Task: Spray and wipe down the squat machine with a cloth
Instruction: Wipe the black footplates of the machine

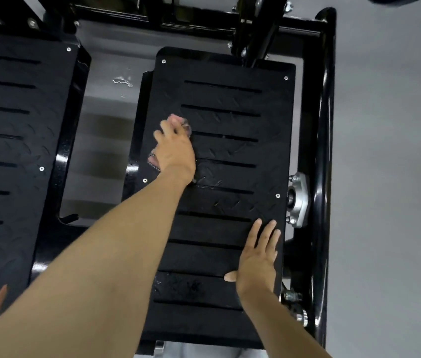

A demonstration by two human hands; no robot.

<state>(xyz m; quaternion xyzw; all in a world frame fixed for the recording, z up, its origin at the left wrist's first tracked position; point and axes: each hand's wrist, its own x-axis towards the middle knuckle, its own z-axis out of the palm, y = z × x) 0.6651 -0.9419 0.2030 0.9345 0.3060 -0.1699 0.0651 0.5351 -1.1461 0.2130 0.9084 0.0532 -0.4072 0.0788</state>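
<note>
Closest to the camera is the person's left forearm, running up from the bottom corner and onto the right footplate (pixel 230 151) of the squat machine (pixel 297 25). Left hand (pixel 177 151) sits near that plate's inner edge, about halfway up, fingers curled over a bunched pink cloth (pixel 179 120) and pushing it down on the black diamond tread. Bits of cloth poke out past the fingertips and by the wrist. Right hand (pixel 257 257) is lower on the same plate, toward its outer edge, laid flat with fingers straight and thumb stuck out sideways, holding nothing. So the two hands are well apart. A wet-looking smear (pixel 178 286) shows on the plate just inboard of the right thumb. Off the plate's outer edge there's a silver bearing bracket (pixel 299 200), then the glossy black side tube (pixel 320 140), then grey floor (pixel 390 177). On the inner side, across a gap of floor with a small wet streak (pixel 122 81), is the matching left footplate (pixel 10 151).
</note>
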